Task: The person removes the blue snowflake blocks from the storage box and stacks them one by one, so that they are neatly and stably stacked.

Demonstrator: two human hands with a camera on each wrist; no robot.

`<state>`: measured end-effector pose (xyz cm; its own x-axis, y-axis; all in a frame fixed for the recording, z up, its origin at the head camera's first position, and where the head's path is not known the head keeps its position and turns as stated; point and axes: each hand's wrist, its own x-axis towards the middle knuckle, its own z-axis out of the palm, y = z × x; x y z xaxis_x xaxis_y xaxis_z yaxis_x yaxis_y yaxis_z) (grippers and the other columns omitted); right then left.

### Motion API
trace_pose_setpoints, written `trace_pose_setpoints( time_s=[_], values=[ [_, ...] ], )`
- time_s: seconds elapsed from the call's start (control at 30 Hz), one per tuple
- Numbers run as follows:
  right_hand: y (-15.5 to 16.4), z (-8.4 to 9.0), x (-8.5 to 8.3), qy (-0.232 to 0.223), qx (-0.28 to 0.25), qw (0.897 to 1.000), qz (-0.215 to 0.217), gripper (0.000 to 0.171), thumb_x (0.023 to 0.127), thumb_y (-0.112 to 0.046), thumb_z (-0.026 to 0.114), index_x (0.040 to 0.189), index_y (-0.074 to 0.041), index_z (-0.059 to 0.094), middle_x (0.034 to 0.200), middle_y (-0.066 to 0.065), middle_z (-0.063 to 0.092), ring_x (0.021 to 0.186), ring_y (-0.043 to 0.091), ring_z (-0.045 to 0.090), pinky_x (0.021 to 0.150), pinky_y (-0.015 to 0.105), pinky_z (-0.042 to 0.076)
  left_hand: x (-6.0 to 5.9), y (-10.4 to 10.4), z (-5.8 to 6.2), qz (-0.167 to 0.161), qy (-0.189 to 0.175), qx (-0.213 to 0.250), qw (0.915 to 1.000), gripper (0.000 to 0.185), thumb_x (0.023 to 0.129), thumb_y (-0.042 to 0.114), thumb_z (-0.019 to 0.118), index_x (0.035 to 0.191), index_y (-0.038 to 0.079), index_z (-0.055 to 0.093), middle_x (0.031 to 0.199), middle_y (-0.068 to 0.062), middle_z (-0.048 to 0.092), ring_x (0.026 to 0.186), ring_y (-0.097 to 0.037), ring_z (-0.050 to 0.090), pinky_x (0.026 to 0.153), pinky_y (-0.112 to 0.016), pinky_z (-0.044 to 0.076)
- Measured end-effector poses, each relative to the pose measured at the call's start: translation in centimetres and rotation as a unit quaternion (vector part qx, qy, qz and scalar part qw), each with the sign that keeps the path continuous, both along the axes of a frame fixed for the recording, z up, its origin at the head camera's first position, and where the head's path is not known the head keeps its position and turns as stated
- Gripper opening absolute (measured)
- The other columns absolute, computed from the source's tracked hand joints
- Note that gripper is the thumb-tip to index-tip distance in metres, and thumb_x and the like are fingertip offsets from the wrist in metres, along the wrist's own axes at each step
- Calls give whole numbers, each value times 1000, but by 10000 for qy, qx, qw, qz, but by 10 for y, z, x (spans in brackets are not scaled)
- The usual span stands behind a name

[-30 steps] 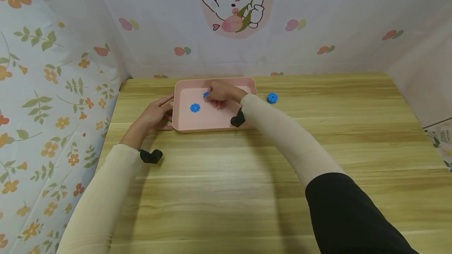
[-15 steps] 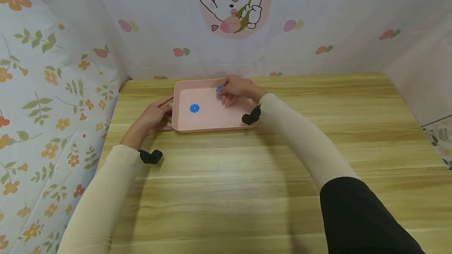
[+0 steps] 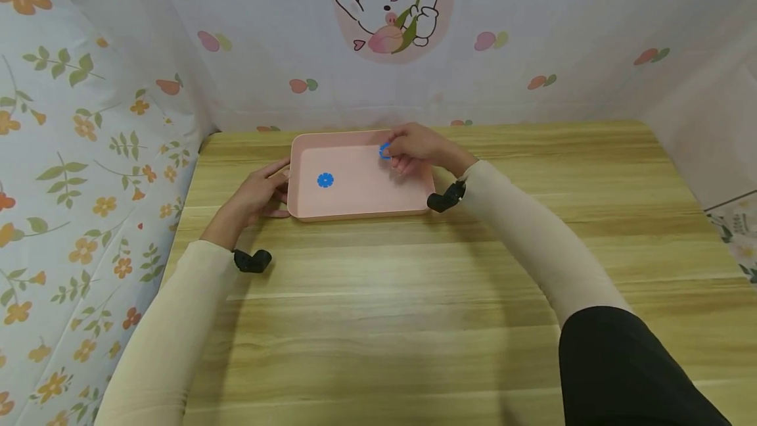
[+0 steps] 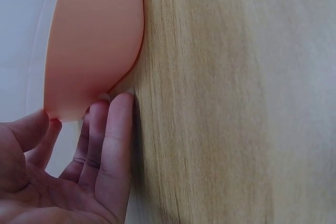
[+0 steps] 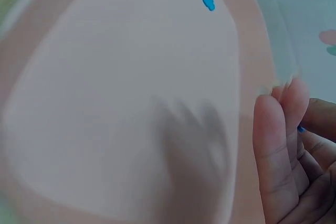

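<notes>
My left hand [image 3: 260, 193] touches the pink tray [image 3: 355, 212] at its left end. In the left wrist view its fingers [image 4: 118, 129] lie fairly straight against the outer wall, the thumb at the rim. My right hand [image 3: 422, 146] is above the tray's right part, pinching a blue snowflake building disc [image 3: 385, 151] between thumb and fingertips. In the right wrist view only a sliver of that disc [image 5: 301, 129] shows behind the fingers. Another blue snowflake disc [image 3: 325, 180] lies flat on the tray floor, left of the middle.
The tray stands at the back of a wood-grain table [image 3: 367, 307]. A patterned curtain [image 3: 248, 31] hangs behind the table, and a floral cloth [image 3: 89, 189] runs along the left side. Each wrist carries a black camera mount [image 3: 253, 261].
My right hand has lifted the pinched disc off the tray floor and moved right with it. The blue discs right of the tray are now hidden by that arm. My left hand stays put.
</notes>
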<state>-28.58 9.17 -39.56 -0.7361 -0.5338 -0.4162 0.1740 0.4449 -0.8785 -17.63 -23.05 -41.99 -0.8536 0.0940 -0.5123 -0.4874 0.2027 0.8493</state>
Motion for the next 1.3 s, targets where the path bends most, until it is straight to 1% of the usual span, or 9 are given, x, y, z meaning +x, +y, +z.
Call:
trace_pose_setpoints(
  time_s=[0.1, 0.2, 0.4, 0.5, 0.63, 0.77, 0.93, 1.1, 1.3],
  values=[
    [10, 4, 3, -19, -45, 10000, -21, 23, 89, -14, 59, 108, -1, 58, 76, 16, 57, 55, 21, 59, 64, 41, 53, 1, 1, 1, 15, 45, -25, 10000, 46, 97, 32, 42, 141, 37, 29, 111, -18, 49, 83, -24, 53, 67, -44, 52],
    [20, 7, 5, -141, -133, 9995, -245, 27, 90, -15, 57, 114, -2, 57, 75, 15, 57, 54, 20, 57, 64, 40, 53, 2, 1, 1, 82, 78, -56, 9999, 46, 97, 33, 43, 141, 38, 31, 110, -17, 50, 80, -24, 54, 66, -45, 52],
    [43, 7, 5, -472, -467, 9951, -729, 35, 93, -13, 52, 125, -1, 48, 72, 12, 57, 53, 17, 57, 58, 35, 53, 3, 1, 2, 21, 78, -47, 10000, 47, 97, 31, 43, 142, 37, 28, 110, -19, 49, 80, -23, 53, 67, -44, 52],
    [53, 5, 6, -473, -573, 9937, -839, 38, 92, -14, 55, 126, 0, 47, 70, 10, 58, 52, 16, 58, 56, 34, 53, 5, 3, 7, 10, 20, -14, 10000, 48, 98, 29, 42, 142, 36, 28, 111, -19, 48, 81, -23, 52, 67, -44, 52],
    [67, 1, 7, -473, -747, 9910, -1007, 44, 88, -15, 61, 127, 0, 46, 66, 10, 57, 48, 16, 57, 55, 35, 53, 9, 7, 18, -33, -28, -9, 10000, 48, 98, 26, 40, 144, 32, 25, 114, -21, 47, 84, -26, 51, 70, -46, 51],
    [81, -2, 9, -444, -885, 9880, -1185, 45, 89, -15, 61, 128, 1, 46, 64, 10, 56, 45, 15, 55, 53, 35, 53, 12, 10, 25, -23, -65, -6, 10000, 49, 98, 25, 40, 144, 30, 25, 115, -22, 47, 85, -26, 53, 72, -47, 50],
    [95, -2, 13, -367, -1085, 9820, -1499, 43, 89, -15, 60, 127, 2, 48, 65, 9, 57, 46, 15, 55, 51, 33, 53, 9, 7, 20, 58, -63, 68, 9999, 48, 97, 29, 43, 143, 32, 28, 113, -20, 49, 82, -25, 55, 70, -46, 51],
    [108, -2, 16, -384, -1085, 9792, -1671, 43, 90, -16, 59, 127, 2, 48, 64, 8, 56, 46, 15, 54, 50, 30, 52, 6, 5, 15, 35, -61, 61, 10000, 48, 97, 30, 43, 143, 35, 28, 113, -19, 49, 82, -25, 55, 69, -46, 51],
    [120, -7, 22, -642, -1129, 9761, -1743, 44, 92, -15, 55, 132, 2, 44, 65, 9, 57, 48, 16, 55, 53, 33, 53, 11, 10, 24, -6, -68, 9, 10000, 49, 98, 28, 41, 144, 31, 26, 115, -22, 47, 84, -27, 53, 72, -46, 50]
  ],
)
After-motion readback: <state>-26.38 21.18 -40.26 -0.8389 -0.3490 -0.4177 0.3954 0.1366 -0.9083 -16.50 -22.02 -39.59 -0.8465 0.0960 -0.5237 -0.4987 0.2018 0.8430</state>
